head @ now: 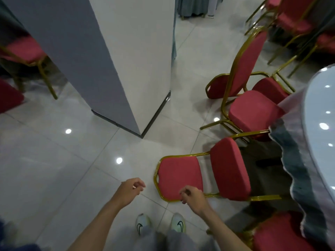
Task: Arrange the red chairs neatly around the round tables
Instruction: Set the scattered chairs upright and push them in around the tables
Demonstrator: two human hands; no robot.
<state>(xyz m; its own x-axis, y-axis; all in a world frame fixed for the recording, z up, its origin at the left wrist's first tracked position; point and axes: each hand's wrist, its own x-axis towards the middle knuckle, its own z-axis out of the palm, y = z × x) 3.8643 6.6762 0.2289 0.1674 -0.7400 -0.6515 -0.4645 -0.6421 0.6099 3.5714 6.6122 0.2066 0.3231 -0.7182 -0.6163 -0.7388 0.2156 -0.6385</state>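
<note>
- Two hands sit in the lower middle of the frame, both empty. The left hand (pixel 129 190) and right hand (pixel 192 196) each have fingers loosely curled, gripping nothing.
- The red chair (pixel 183 174) that matters is just above the hands in the frame. It looks tipped onto its back on the floor (pixel 54 160), with the backrest (pixel 174 169) lying flat, the seat (pixel 230 169) up on edge and the legs (pixel 262 197) poking sideways.
- Its long axis runs left to right across the frame. The top rail is at the left end, and the legs at the right end point toward the round tabletop (pixel 319 105) on the right edge.
- Right hand is nearer and overlaps the lower edge of the backrest, though I can't tell if it's touching. Left hand hangs over bare floor, just left of the top rail.
- My guess is that righting it means grabbing that top rail and swinging it up, so the feet land toward the table.
- Another chair (pixel 253 109) stands upright just above it, close enough to bump.
</note>
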